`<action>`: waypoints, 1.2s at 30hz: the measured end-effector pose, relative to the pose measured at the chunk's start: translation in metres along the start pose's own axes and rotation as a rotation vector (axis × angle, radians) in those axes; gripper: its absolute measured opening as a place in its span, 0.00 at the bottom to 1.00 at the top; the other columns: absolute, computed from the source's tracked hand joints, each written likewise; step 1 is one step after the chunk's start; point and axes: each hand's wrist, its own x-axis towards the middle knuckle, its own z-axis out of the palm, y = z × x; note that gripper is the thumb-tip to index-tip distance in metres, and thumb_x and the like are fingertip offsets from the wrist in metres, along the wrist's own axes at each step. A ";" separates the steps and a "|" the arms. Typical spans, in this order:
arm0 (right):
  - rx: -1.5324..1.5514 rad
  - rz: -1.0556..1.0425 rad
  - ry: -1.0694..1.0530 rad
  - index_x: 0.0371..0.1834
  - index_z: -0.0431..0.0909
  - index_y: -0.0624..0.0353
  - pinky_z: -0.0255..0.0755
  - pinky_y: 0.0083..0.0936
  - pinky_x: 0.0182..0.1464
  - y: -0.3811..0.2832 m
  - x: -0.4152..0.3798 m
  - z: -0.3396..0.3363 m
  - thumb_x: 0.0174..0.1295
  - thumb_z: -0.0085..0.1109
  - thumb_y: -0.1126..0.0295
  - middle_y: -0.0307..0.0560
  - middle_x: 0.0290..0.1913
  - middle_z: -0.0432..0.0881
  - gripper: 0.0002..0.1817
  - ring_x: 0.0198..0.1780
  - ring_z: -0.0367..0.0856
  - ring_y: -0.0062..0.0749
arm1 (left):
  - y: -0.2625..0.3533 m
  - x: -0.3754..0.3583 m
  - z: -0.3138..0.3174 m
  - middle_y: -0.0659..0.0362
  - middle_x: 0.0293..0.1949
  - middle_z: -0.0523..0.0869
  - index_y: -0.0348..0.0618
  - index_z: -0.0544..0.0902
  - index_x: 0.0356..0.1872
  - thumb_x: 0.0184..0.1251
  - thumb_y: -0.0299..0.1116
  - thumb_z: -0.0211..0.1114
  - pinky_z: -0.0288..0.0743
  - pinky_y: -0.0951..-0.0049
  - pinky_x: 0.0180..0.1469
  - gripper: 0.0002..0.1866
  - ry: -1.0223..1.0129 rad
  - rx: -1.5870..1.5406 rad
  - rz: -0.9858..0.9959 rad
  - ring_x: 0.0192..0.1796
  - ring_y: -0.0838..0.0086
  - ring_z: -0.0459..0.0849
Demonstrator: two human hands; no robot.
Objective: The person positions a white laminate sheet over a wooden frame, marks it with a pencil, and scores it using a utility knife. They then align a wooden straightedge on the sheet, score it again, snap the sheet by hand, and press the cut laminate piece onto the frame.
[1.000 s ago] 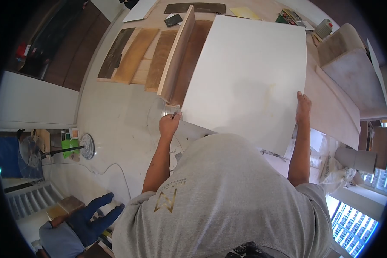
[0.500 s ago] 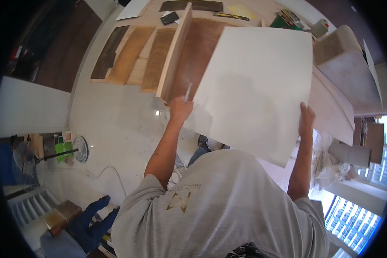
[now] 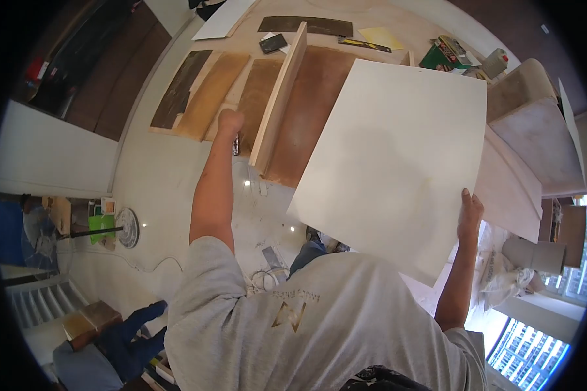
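Note:
A large white sheet (image 3: 391, 156) tilts in front of me, its upper part over the workbench. My right hand (image 3: 469, 215) is closed on its lower right edge, thumb over the face. Away to the left, clear of the sheet, my left hand (image 3: 230, 121) is closed above thin brown boards. From the underside of that fist sticks a slim silver-and-dark tool (image 3: 235, 144); the fist hides the rest of it. Between the left hand and the sheet, a narrow wooden strip (image 3: 280, 98) stands on edge beside a reddish-brown board (image 3: 313, 98).
On the bench lie a yellow-and-black tool (image 3: 365, 43), a black block (image 3: 273, 43) and a green container (image 3: 442, 58). Curved wooden pieces (image 3: 535, 143) stand at right. A cable (image 3: 143, 266) runs over the floor. Another person (image 3: 104, 358) is at lower left.
My left hand has left the sheet's left edge and moved left past the upright strip, still closed on the slim tool. My right hand keeps hold of the sheet. The view has shifted slightly.

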 end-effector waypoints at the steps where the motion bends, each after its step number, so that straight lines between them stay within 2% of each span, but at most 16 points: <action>1: 0.003 0.001 0.002 0.35 0.80 0.64 0.59 0.22 0.29 -0.002 -0.001 0.001 0.71 0.60 0.56 0.31 0.26 0.71 0.19 0.28 0.62 0.16 | 0.002 0.007 0.002 0.38 0.37 0.87 0.30 0.84 0.36 0.54 0.27 0.60 0.78 0.57 0.42 0.12 0.002 0.044 0.052 0.40 0.53 0.89; 3: -0.012 0.014 -0.016 0.35 0.80 0.65 0.60 0.22 0.30 0.002 0.001 -0.003 0.72 0.59 0.56 0.32 0.27 0.73 0.19 0.28 0.64 0.16 | 0.002 0.016 0.010 0.35 0.42 0.87 0.30 0.85 0.37 0.53 0.29 0.62 0.78 0.56 0.48 0.13 0.001 0.133 0.155 0.46 0.50 0.89; 7: -0.016 0.051 -0.065 0.39 0.81 0.67 0.67 0.22 0.34 0.019 0.006 -0.010 0.72 0.59 0.56 0.36 0.31 0.78 0.20 0.31 0.70 0.19 | 0.025 0.005 0.005 0.38 0.40 0.88 0.30 0.85 0.39 0.53 0.30 0.65 0.78 0.60 0.48 0.15 -0.039 -0.035 0.163 0.45 0.54 0.89; 12: 0.095 0.155 -0.095 0.44 0.81 0.68 0.74 0.25 0.41 0.043 0.013 -0.002 0.71 0.59 0.58 0.43 0.37 0.83 0.19 0.36 0.78 0.25 | 0.074 -0.071 -0.027 0.46 0.39 0.88 0.29 0.84 0.43 0.60 0.31 0.68 0.79 0.65 0.49 0.15 0.224 -0.364 0.409 0.43 0.61 0.88; 14: 0.074 0.210 -0.143 0.44 0.81 0.68 0.75 0.26 0.42 0.061 0.026 -0.009 0.70 0.60 0.59 0.46 0.38 0.84 0.18 0.38 0.80 0.27 | 0.108 -0.140 -0.055 0.49 0.41 0.88 0.32 0.84 0.46 0.65 0.29 0.64 0.79 0.66 0.50 0.12 0.316 -0.418 0.491 0.44 0.63 0.88; 16: -0.024 0.255 -0.206 0.45 0.81 0.68 0.75 0.27 0.42 0.064 0.034 -0.013 0.69 0.61 0.60 0.46 0.39 0.84 0.17 0.38 0.80 0.28 | 0.121 -0.196 -0.048 0.50 0.42 0.88 0.36 0.84 0.48 0.66 0.27 0.63 0.79 0.67 0.50 0.12 0.275 -0.528 0.510 0.46 0.63 0.87; 18: -0.001 0.277 -0.272 0.44 0.81 0.67 0.75 0.28 0.42 0.064 0.047 -0.012 0.68 0.62 0.61 0.46 0.39 0.84 0.17 0.38 0.80 0.28 | 0.116 -0.217 -0.006 0.47 0.44 0.88 0.34 0.84 0.48 0.66 0.30 0.64 0.79 0.63 0.51 0.13 0.058 -0.529 0.559 0.48 0.58 0.87; 20: 0.155 0.282 -0.332 0.43 0.82 0.67 0.75 0.28 0.42 0.069 0.066 -0.007 0.66 0.63 0.61 0.44 0.38 0.83 0.16 0.38 0.80 0.28 | 0.116 -0.220 0.026 0.44 0.46 0.87 0.31 0.83 0.48 0.65 0.39 0.67 0.78 0.59 0.53 0.19 0.185 -0.081 0.702 0.50 0.53 0.87; 23: 0.336 0.066 -0.303 0.40 0.82 0.65 0.74 0.28 0.42 0.110 0.099 -0.005 0.66 0.64 0.60 0.42 0.36 0.82 0.16 0.36 0.79 0.28 | 0.102 -0.212 0.070 0.40 0.46 0.87 0.28 0.83 0.47 0.63 0.48 0.69 0.77 0.56 0.54 0.27 0.108 0.085 0.316 0.52 0.47 0.85; 25: 0.224 -0.221 -0.141 0.41 0.83 0.64 0.73 0.27 0.43 0.105 0.086 0.008 0.66 0.62 0.58 0.42 0.36 0.82 0.17 0.38 0.79 0.28 | 0.093 -0.204 0.073 0.40 0.44 0.87 0.29 0.84 0.44 0.62 0.51 0.69 0.77 0.55 0.52 0.28 -0.121 -0.029 0.265 0.49 0.47 0.86; 26: 0.221 -0.241 -0.098 0.41 0.83 0.65 0.73 0.27 0.44 0.100 0.082 0.008 0.67 0.61 0.57 0.43 0.37 0.82 0.18 0.39 0.78 0.28 | 0.088 -0.204 0.074 0.39 0.43 0.87 0.30 0.84 0.43 0.61 0.53 0.70 0.77 0.55 0.51 0.29 -0.237 -0.084 0.238 0.48 0.47 0.86; 27: 0.216 -0.261 -0.055 0.41 0.83 0.65 0.72 0.27 0.45 0.099 0.081 0.008 0.68 0.61 0.56 0.43 0.37 0.82 0.19 0.39 0.78 0.28 | 0.086 -0.211 0.071 0.39 0.41 0.87 0.30 0.84 0.40 0.62 0.52 0.70 0.77 0.54 0.49 0.27 -0.190 -0.077 0.266 0.47 0.48 0.86; 29: 0.318 -0.052 -0.050 0.43 0.83 0.67 0.71 0.28 0.47 0.102 0.074 0.000 0.70 0.58 0.54 0.45 0.39 0.82 0.22 0.41 0.77 0.29 | 0.078 -0.232 0.067 0.39 0.38 0.86 0.31 0.83 0.35 0.62 0.51 0.70 0.76 0.53 0.46 0.25 -0.102 -0.051 0.326 0.44 0.49 0.86; 32: 0.201 -0.110 -0.011 0.50 0.80 0.69 0.72 0.28 0.47 0.105 0.036 -0.021 0.72 0.56 0.48 0.43 0.40 0.81 0.28 0.43 0.76 0.30 | 0.055 -0.285 0.065 0.42 0.30 0.84 0.32 0.80 0.27 0.62 0.48 0.71 0.74 0.55 0.40 0.24 0.040 -0.362 0.360 0.34 0.55 0.84; 35: 0.138 -0.180 0.225 0.39 0.82 0.71 0.68 0.30 0.38 0.106 -0.011 -0.027 0.74 0.51 0.48 0.43 0.32 0.80 0.29 0.34 0.72 0.28 | 0.019 -0.331 0.058 0.50 0.22 0.81 0.33 0.80 0.24 0.63 0.46 0.72 0.72 0.63 0.33 0.23 0.062 -0.283 0.297 0.26 0.67 0.76; 36: 0.166 -0.152 0.179 0.39 0.82 0.71 0.68 0.31 0.37 0.115 -0.023 -0.032 0.74 0.50 0.47 0.43 0.31 0.79 0.30 0.34 0.72 0.28 | 0.008 -0.345 0.054 0.54 0.21 0.80 0.34 0.80 0.24 0.64 0.46 0.72 0.70 0.66 0.32 0.23 -0.006 -0.364 0.239 0.25 0.71 0.74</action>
